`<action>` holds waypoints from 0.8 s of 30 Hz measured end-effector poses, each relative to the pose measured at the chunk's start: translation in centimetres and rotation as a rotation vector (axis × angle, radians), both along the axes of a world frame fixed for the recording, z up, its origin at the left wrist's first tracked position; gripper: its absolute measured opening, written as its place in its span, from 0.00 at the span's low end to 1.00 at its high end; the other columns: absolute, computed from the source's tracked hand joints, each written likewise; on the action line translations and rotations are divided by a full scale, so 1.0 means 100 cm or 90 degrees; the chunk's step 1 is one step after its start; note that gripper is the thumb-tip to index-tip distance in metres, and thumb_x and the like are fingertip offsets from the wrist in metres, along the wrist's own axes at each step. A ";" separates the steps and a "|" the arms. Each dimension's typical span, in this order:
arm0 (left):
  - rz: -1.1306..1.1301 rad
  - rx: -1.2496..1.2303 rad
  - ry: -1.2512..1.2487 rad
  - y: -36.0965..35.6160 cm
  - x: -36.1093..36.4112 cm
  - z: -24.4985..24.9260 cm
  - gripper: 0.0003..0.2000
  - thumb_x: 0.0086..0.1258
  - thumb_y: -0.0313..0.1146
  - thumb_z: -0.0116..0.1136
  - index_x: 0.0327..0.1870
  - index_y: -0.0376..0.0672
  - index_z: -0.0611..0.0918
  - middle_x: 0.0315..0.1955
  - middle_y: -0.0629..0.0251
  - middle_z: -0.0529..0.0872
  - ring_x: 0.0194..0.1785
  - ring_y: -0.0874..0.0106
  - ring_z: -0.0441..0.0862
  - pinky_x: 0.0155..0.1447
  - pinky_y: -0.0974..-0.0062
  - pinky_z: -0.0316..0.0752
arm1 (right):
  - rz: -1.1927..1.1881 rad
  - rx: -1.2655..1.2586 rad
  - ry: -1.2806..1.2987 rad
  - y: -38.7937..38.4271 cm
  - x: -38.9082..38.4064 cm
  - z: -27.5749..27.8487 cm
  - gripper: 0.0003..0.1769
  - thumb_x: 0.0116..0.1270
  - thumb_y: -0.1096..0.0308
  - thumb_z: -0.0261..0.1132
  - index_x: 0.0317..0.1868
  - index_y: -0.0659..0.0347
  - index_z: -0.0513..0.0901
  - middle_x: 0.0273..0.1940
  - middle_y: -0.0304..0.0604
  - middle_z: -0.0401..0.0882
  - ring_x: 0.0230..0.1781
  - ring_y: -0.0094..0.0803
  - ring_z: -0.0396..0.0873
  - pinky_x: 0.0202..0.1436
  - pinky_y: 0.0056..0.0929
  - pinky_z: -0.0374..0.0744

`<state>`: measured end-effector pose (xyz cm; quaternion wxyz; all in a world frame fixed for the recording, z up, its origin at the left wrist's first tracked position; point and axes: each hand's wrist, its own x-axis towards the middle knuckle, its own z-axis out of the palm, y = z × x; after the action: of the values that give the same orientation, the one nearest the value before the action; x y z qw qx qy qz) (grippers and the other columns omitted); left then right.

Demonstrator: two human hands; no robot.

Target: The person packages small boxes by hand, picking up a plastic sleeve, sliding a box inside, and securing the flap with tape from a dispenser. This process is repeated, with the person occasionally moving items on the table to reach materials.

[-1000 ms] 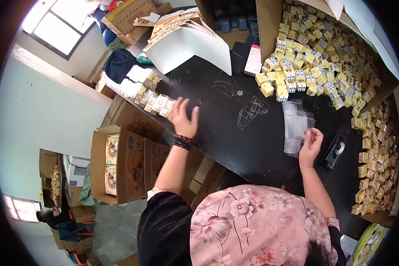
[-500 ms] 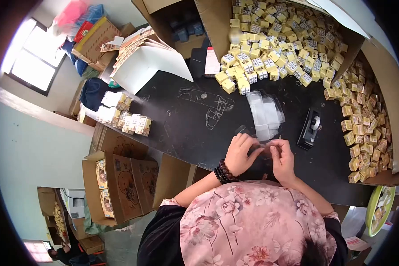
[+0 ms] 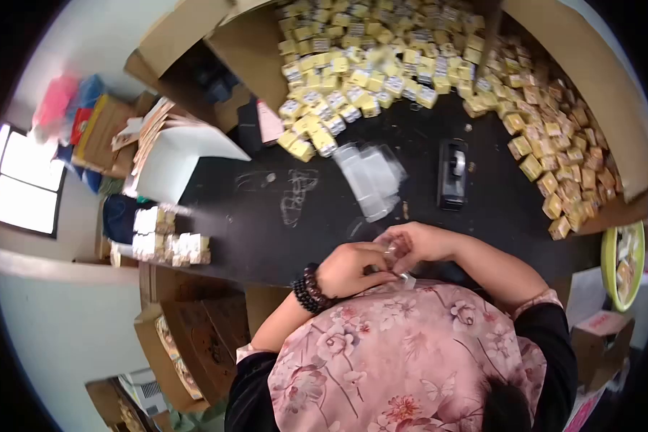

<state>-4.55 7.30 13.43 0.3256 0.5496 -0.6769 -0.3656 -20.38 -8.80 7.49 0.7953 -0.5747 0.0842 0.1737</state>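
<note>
Close to the front of my apron, my left hand (image 3: 354,269) and my right hand (image 3: 419,243) meet over a small clear plastic piece (image 3: 406,279). Both have bent, pinched fingers on it; its shape is mostly hidden by them. Dark beaded bracelets (image 3: 310,289) circle my left wrist. Just beyond the hands, flat clear plastic sleeves (image 3: 371,180) lie in an overlapping pile on the black table (image 3: 245,241). A black tape dispenser (image 3: 452,176) stands to the right of that pile.
Many small yellow boxes (image 3: 367,79) are heaped at the back, and orange-yellow ones (image 3: 554,144) at the right, between cardboard walls. Packed small boxes (image 3: 169,237) stand at the table's left edge. A green-rimmed basket (image 3: 621,266) is at far right, an open carton (image 3: 187,353) lower left.
My view has turned, so the table's contents appear shifted left. Both hands have come in nearer my body with the clear plastic, the right hand now reaching across beyond the left fingertips.
</note>
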 end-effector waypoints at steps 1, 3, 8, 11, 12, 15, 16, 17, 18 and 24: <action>-0.010 0.054 -0.057 -0.001 0.000 0.005 0.07 0.60 0.32 0.69 0.32 0.38 0.85 0.34 0.58 0.86 0.38 0.60 0.84 0.43 0.70 0.78 | -0.006 -0.117 0.016 0.001 -0.002 -0.006 0.39 0.53 0.77 0.76 0.66 0.64 0.70 0.42 0.40 0.84 0.42 0.27 0.82 0.47 0.26 0.80; -0.016 0.027 -0.042 -0.003 0.000 -0.002 0.06 0.61 0.29 0.69 0.34 0.38 0.87 0.36 0.60 0.87 0.38 0.62 0.85 0.45 0.71 0.79 | -0.017 -0.270 -0.032 0.007 -0.005 -0.002 0.36 0.55 0.72 0.77 0.64 0.65 0.72 0.38 0.40 0.85 0.38 0.29 0.83 0.46 0.27 0.80; 0.121 0.426 0.431 0.028 0.002 -0.066 0.06 0.71 0.24 0.60 0.43 0.33 0.87 0.48 0.57 0.87 0.47 0.73 0.84 0.53 0.75 0.79 | -0.383 -0.513 -0.236 -0.018 -0.051 0.020 0.31 0.60 0.62 0.74 0.62 0.59 0.75 0.54 0.50 0.77 0.55 0.40 0.78 0.53 0.36 0.78; 0.123 0.461 0.576 0.035 -0.025 -0.070 0.14 0.75 0.24 0.55 0.59 0.33 0.80 0.53 0.57 0.85 0.55 0.74 0.81 0.60 0.76 0.76 | -0.748 -1.020 0.019 -0.101 -0.111 0.015 0.20 0.58 0.67 0.72 0.50 0.60 0.80 0.51 0.51 0.78 0.53 0.50 0.74 0.58 0.42 0.74; 0.117 0.464 0.576 0.035 -0.024 -0.074 0.14 0.75 0.24 0.55 0.59 0.33 0.80 0.53 0.57 0.85 0.55 0.74 0.81 0.60 0.76 0.76 | -0.800 -1.103 0.153 -0.127 -0.134 0.003 0.18 0.58 0.68 0.71 0.49 0.62 0.81 0.51 0.51 0.78 0.54 0.51 0.74 0.60 0.43 0.73; 0.109 0.453 0.614 0.034 -0.018 -0.084 0.17 0.76 0.24 0.53 0.64 0.34 0.76 0.53 0.57 0.85 0.54 0.73 0.81 0.59 0.76 0.76 | -0.677 -1.217 0.371 -0.179 -0.186 -0.031 0.27 0.57 0.68 0.72 0.57 0.65 0.77 0.59 0.47 0.74 0.62 0.48 0.68 0.63 0.46 0.70; 0.086 0.456 0.592 0.028 -0.017 -0.083 0.17 0.76 0.23 0.52 0.65 0.34 0.75 0.53 0.58 0.85 0.54 0.73 0.81 0.59 0.76 0.76 | -0.628 -1.249 0.337 -0.188 -0.198 -0.044 0.28 0.57 0.68 0.72 0.58 0.64 0.76 0.61 0.46 0.72 0.63 0.47 0.67 0.64 0.46 0.69; 0.063 0.459 0.568 0.023 -0.016 -0.081 0.18 0.76 0.23 0.51 0.66 0.35 0.74 0.52 0.58 0.85 0.54 0.73 0.82 0.59 0.76 0.76 | -0.594 -1.287 0.291 -0.190 -0.204 -0.048 0.30 0.56 0.68 0.73 0.60 0.62 0.76 0.61 0.44 0.71 0.64 0.46 0.66 0.66 0.46 0.66; 0.092 0.445 0.593 0.018 -0.018 -0.074 0.19 0.77 0.24 0.51 0.67 0.34 0.72 0.52 0.57 0.85 0.54 0.72 0.82 0.61 0.75 0.75 | -0.595 -1.287 0.287 -0.193 -0.209 -0.051 0.30 0.56 0.68 0.73 0.60 0.62 0.76 0.61 0.44 0.71 0.64 0.46 0.66 0.66 0.46 0.66; 0.165 0.186 0.523 -0.005 -0.018 -0.054 0.20 0.75 0.25 0.54 0.66 0.29 0.71 0.52 0.50 0.84 0.57 0.65 0.81 0.64 0.69 0.74 | -0.568 -1.202 0.280 -0.182 -0.210 -0.045 0.24 0.56 0.68 0.72 0.53 0.58 0.75 0.55 0.45 0.73 0.61 0.45 0.67 0.65 0.45 0.65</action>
<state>-6.34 6.77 8.01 0.5291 0.4794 -0.3583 -0.6015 -41.41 -26.98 3.01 -0.0128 -0.8315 0.5291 -0.1689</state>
